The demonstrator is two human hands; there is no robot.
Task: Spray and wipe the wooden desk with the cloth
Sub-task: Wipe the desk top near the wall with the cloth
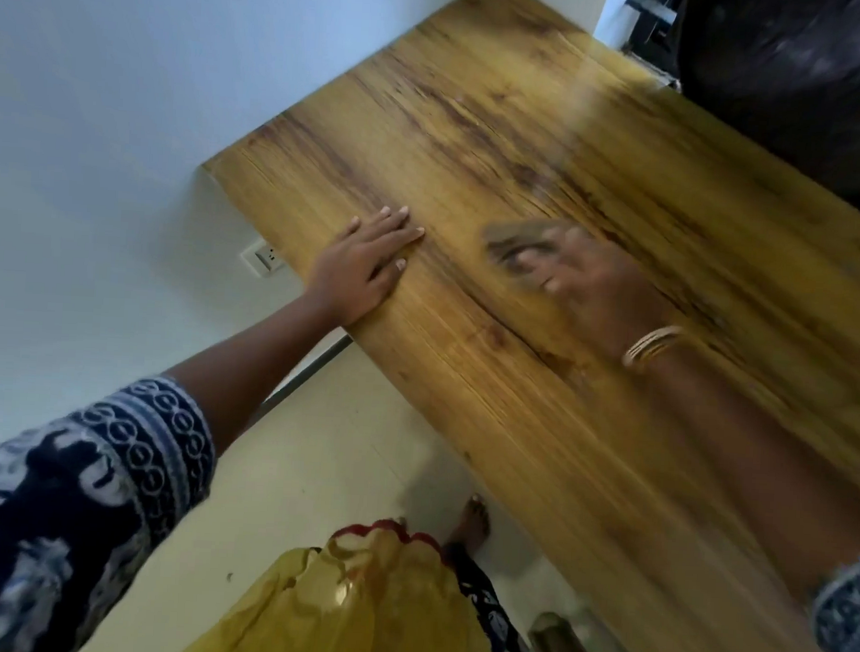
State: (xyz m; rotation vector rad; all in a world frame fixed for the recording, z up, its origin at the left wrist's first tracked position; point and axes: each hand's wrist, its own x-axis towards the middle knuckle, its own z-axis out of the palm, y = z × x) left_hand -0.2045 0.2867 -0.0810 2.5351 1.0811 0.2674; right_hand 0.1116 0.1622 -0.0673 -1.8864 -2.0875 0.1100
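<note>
Two hands are on one wooden desk (539,381). The left hand (366,267) lies flat with straight fingers at the desk's left edge. The blurred right hand (589,284) presses one cloth (512,240) near the middle; its grip cannot be told.

Home room: wooden desk (549,192), wall socket (263,257).

Head view, steeply down onto desk (539,381)

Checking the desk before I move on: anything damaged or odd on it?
A dark crack-like line runs along the desk between the left hand and right hand; it may only be grain or a seam.
</note>
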